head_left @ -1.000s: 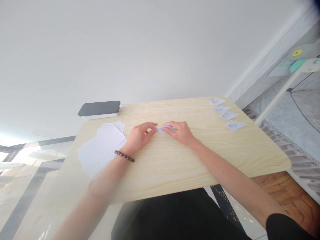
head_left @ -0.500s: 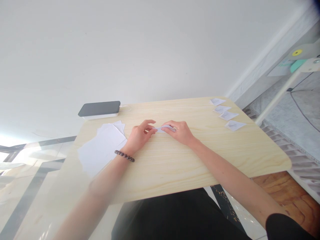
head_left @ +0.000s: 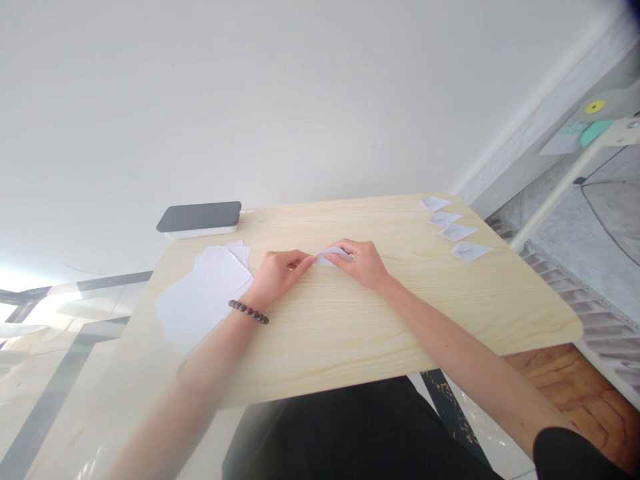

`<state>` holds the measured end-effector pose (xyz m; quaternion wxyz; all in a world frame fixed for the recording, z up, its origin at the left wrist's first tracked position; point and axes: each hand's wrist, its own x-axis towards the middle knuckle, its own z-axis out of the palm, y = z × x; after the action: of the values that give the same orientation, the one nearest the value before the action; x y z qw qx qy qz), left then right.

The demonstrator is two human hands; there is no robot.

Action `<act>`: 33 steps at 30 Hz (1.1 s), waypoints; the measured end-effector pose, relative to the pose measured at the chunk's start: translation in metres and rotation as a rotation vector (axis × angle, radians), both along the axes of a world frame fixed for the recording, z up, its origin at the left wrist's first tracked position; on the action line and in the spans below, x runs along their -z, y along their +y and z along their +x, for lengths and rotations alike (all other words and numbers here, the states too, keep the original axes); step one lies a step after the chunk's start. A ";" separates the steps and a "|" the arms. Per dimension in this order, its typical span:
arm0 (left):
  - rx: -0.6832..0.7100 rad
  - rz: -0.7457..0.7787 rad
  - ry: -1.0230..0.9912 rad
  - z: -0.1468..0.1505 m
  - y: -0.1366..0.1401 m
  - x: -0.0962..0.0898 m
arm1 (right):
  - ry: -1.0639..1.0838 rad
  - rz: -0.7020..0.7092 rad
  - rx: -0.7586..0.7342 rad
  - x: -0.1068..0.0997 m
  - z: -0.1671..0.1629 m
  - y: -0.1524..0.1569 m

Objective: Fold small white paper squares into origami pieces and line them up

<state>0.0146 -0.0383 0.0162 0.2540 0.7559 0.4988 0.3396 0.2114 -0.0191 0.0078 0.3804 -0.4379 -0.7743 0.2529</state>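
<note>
Between my hands, over the middle of the table, is a small piece of folded white paper (head_left: 327, 257). My left hand (head_left: 283, 270) pinches its left tip between thumb and fingers; a dark beaded bracelet (head_left: 249, 311) is on that wrist. On the other side, my right hand (head_left: 363, 263) grips the paper's right part, thumb in front and fingers behind, which hides some of it. A stack of loose white paper sheets (head_left: 200, 300) lies left of my left hand. Several folded paper kites (head_left: 470, 251) are lined up at the table's far right.
The light wood table (head_left: 380, 347) has rounded corners and backs onto a white wall (head_left: 300, 100). At its back left rests a dark-topped, white-sided device (head_left: 200, 218) with a white cable. A pale metal bar (head_left: 555, 190) slants beyond the right edge.
My left fingers, raised and apart before, have come down and closed on the left tip of the folded paper. My right hand has hardly moved.
</note>
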 end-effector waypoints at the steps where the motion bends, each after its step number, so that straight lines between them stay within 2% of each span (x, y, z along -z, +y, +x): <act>1: 0.000 -0.013 -0.003 0.000 0.000 -0.001 | -0.002 0.004 -0.003 0.000 0.000 0.000; 8: -0.017 -0.113 -0.164 0.003 0.002 0.002 | -0.015 0.041 -0.031 -0.001 0.000 0.000; 16: 0.028 -0.026 0.116 0.002 0.002 0.001 | -0.021 0.024 -0.056 0.000 0.001 0.001; 24: 0.087 -0.096 0.070 0.000 0.002 0.000 | 0.001 -0.046 -0.067 -0.002 0.001 0.001; 33: 0.078 -0.138 0.058 0.003 0.001 -0.003 | 0.005 -0.057 -0.098 0.001 0.001 0.001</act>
<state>0.0171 -0.0375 0.0196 0.3039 0.7650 0.4983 0.2721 0.2124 -0.0178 0.0068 0.3568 -0.4096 -0.7863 0.2943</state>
